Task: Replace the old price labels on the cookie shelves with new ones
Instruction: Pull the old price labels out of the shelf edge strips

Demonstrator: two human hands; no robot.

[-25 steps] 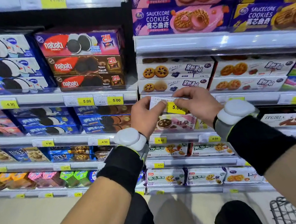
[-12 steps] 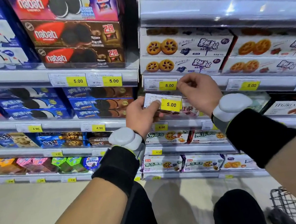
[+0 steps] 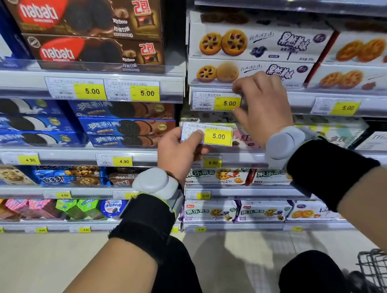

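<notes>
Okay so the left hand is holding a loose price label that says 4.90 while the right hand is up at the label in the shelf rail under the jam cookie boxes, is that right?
Not quite. The loose price label held by the left hand reads 5.00, not 4.90; the head view shows it. The rest stands: the right hand is at the label in the shelf rail under the jam cookie boxes.

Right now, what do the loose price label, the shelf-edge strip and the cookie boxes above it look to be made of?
Loose price label, pinched by the left hand: looks like thin matte paper, printed, with a yellow price patch. Shelf-edge strip, at the right hand: probably clear glossy plastic, as light glares off it and the labels show through. Cookie boxes: likely printed cardboard, with crisp folded edges and a slight sheen.
</notes>
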